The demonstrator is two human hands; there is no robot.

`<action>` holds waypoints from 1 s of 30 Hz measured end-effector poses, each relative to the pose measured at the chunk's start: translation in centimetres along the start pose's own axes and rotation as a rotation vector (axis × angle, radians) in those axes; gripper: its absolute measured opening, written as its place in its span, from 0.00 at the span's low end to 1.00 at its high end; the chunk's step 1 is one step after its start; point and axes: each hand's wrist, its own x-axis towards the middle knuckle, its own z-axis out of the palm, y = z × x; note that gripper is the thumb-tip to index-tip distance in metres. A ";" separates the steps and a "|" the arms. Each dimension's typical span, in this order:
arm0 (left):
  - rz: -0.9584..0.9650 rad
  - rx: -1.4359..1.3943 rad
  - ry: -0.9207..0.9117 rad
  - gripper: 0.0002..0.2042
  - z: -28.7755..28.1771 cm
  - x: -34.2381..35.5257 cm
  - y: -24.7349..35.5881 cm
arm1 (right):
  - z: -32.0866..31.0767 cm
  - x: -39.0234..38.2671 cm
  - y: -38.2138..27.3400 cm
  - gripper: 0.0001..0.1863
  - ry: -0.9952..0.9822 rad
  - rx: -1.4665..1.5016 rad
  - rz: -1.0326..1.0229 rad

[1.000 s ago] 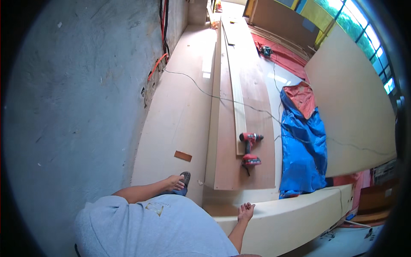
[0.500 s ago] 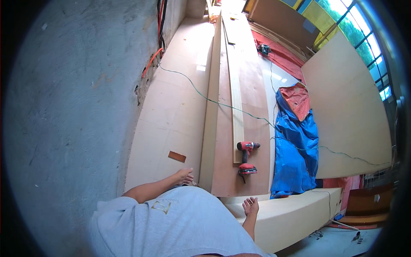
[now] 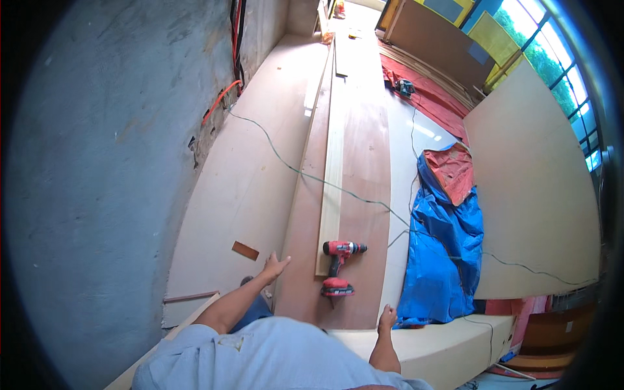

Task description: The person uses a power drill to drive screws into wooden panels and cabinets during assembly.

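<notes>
My left hand (image 3: 275, 267) is open, thumb apart from the fingers, by the left edge of a long brown plywood panel (image 3: 364, 286). Nothing shows in it. Near the panel's lower right corner, my right hand (image 3: 388, 316) is loosely closed with its fingers curled, and I see nothing in it. Between the hands a red and black cordless drill (image 3: 335, 261) lies on its side on the panel. Under the drill's body runs the near end of a narrow pale wood strip (image 3: 330, 214) along the panel.
A green cord (image 3: 312, 177) crosses the panels from the grey wall (image 3: 104, 195). Blue sheeting (image 3: 439, 260) lies to the right, beside a large leaning board (image 3: 533, 182). A small brown wood piece (image 3: 246, 251) rests on the pale left panel (image 3: 227, 188). Farther off is a power tool (image 3: 405, 87).
My view has shifted, and the drill and panels sit farther left and lower. My left hand is now beside the plywood's edge. My right hand's spread fingers have curled in.
</notes>
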 end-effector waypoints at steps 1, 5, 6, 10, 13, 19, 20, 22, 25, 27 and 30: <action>0.022 0.118 0.063 0.53 0.5 0.6 1.9 | 0.1 0.9 0.6 0.30 0.024 -0.104 0.026; 0.018 0.153 0.097 0.53 1.9 5.2 5.4 | 2.0 3.6 2.7 0.34 -0.403 0.102 0.127; 0.067 0.077 0.080 0.52 2.0 6.7 4.8 | 3.9 4.2 4.1 0.36 -0.500 0.290 0.141; 0.135 0.002 0.072 0.48 3.3 7.8 4.3 | 3.8 2.2 0.6 0.39 -0.518 0.225 0.167; 0.155 0.029 0.062 0.45 4.5 7.3 6.4 | 4.7 3.6 3.5 0.39 -0.472 0.209 0.195; 0.181 0.031 0.125 0.40 4.5 8.3 7.0 | 4.7 4.4 0.3 0.39 -0.488 0.209 0.199; 0.181 0.035 0.120 0.40 4.5 8.6 6.9 | 5.2 4.9 0.8 0.39 -0.487 0.219 0.184; 0.198 -0.095 0.087 0.39 4.0 9.6 6.9 | 5.8 5.6 0.6 0.39 -0.496 0.194 0.182; 0.119 0.055 0.155 0.39 4.0 8.8 9.9 | 5.6 5.8 -1.1 0.39 -0.506 0.202 0.196; 0.148 -0.005 0.118 0.39 3.6 9.4 8.6 | 4.8 4.9 -2.0 0.39 -0.527 0.226 0.215; 0.262 -0.069 0.072 0.38 3.5 10.8 6.8 | 5.4 5.0 -0.9 0.41 -0.603 0.021 0.228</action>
